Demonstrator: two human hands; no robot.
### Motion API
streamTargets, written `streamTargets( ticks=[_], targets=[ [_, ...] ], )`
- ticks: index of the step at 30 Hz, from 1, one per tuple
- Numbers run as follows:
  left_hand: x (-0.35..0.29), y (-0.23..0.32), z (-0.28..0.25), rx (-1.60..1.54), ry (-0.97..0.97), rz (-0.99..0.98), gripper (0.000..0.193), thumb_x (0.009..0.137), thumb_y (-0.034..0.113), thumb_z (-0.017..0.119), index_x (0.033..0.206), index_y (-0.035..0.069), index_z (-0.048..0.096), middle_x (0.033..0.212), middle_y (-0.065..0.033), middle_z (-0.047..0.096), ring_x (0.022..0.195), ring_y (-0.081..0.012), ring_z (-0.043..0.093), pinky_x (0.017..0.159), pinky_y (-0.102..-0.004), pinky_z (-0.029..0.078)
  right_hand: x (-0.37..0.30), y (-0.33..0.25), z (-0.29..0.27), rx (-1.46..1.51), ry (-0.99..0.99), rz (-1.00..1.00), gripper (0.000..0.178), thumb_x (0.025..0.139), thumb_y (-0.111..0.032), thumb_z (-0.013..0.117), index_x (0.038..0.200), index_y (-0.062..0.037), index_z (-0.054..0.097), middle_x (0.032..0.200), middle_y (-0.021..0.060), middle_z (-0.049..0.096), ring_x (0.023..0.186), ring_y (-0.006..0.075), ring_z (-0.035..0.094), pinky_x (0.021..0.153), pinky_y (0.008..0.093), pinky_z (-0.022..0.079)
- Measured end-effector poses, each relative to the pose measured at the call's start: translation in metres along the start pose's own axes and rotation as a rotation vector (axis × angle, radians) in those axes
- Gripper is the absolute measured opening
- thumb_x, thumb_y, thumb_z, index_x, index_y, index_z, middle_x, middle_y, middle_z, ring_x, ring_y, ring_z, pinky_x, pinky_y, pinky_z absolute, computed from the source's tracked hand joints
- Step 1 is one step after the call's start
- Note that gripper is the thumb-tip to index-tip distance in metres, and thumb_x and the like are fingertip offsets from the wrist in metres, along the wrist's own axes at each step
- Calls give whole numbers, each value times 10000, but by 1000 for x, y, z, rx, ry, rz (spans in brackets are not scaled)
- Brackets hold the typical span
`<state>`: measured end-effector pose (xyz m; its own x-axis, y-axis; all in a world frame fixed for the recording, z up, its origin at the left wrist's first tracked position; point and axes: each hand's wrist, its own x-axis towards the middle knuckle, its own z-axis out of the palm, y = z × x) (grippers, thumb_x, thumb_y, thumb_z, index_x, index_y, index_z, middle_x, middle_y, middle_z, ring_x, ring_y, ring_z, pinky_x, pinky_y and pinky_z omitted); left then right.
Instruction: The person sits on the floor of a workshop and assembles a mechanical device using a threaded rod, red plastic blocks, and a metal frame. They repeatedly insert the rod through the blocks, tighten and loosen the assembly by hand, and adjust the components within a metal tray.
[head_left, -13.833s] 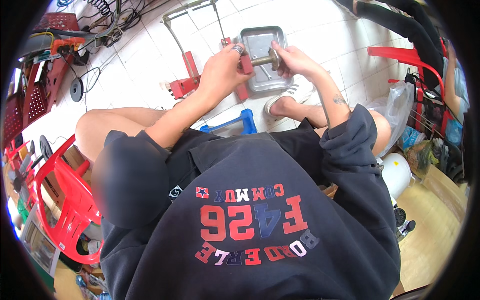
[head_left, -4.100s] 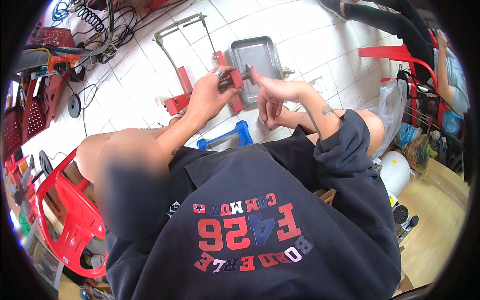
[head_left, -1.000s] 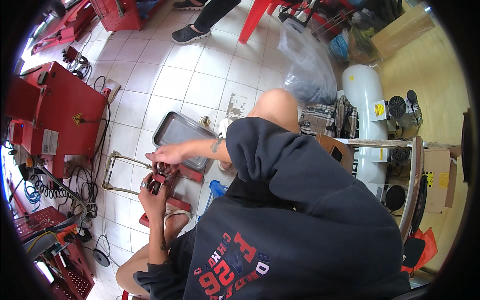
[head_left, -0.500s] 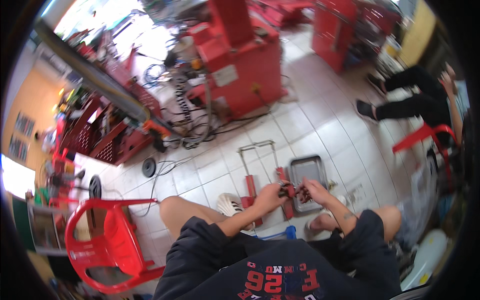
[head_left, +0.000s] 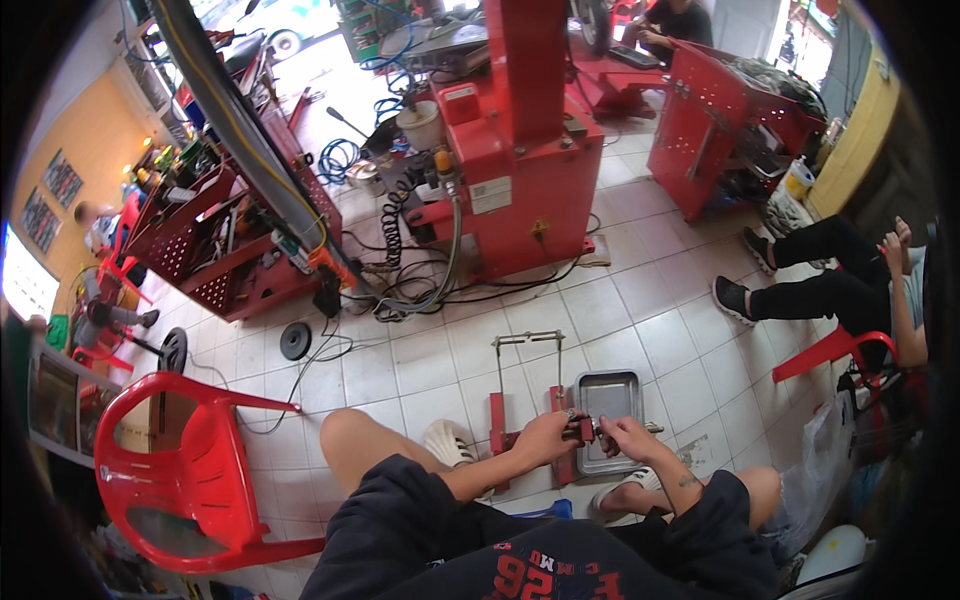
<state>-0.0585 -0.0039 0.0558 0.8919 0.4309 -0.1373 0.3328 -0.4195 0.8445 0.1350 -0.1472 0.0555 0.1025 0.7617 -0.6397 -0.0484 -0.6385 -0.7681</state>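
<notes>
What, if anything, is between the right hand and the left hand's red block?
No obstacle visible. Only a small metal piece shows between the right hand and the red block in the left hand; contact is unclear. The grey tray lies on the floor.

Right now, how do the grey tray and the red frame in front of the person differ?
Colour: the grey tray is bare metal; the red frame has red bars, with thin dull-metal rods at its far end.
Shape: the tray is a shallow pan with rounded corners and a raised rim; the frame is open, with floor visible between its bars.
Place: the tray is on the right; the frame, on the left, reaches farther from the person.
Shared: both are seen against white floor tiles.
</notes>
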Motion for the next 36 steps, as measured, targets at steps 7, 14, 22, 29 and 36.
streamTargets(
  ticks=[7,14,22,29,36],
  targets=[
    [2,-26,10,136,14,19,360,829,235,753,1148,80,691,970,-232,699,927,-425,666,836,-470,532,19,23,27,-106,171,-202,356,1071,-309,495,1251,-8,552,995,121,662,810,214,652,722,344,562],
    [-6,-25,28,634,39,294,104,845,124,616,868,42,676,808,-159,675,780,-351,691,674,-479,551,12,29,53,-321,524,-310,443,1066,-404,389,1180,14,482,1030,379,615,1000,571,556,853,568,445],
    [8,-5,-1,624,-222,71,252,900,248,660,969,7,690,880,-189,689,869,-374,682,752,-486,537,33,21,5,-245,267,-112,580,1030,-561,412,1157,-20,578,911,270,691,894,492,637,782,518,495],
    [-16,-1,-100,594,-129,-33,570,863,375,755,1321,64,619,1262,-198,662,1182,-363,616,1008,-430,472,51,107,-140,-667,870,171,633,948,-571,571,1148,23,666,1028,261,716,1028,293,708,841,420,551],
    [-52,-49,-113,338,-292,-291,545,875,240,772,1333,5,593,1190,-169,697,1051,-305,686,942,-402,519,67,254,-149,-523,875,640,754,886,-560,625,1379,5,548,1322,297,603,1270,340,590,1057,425,459]
  ],
)
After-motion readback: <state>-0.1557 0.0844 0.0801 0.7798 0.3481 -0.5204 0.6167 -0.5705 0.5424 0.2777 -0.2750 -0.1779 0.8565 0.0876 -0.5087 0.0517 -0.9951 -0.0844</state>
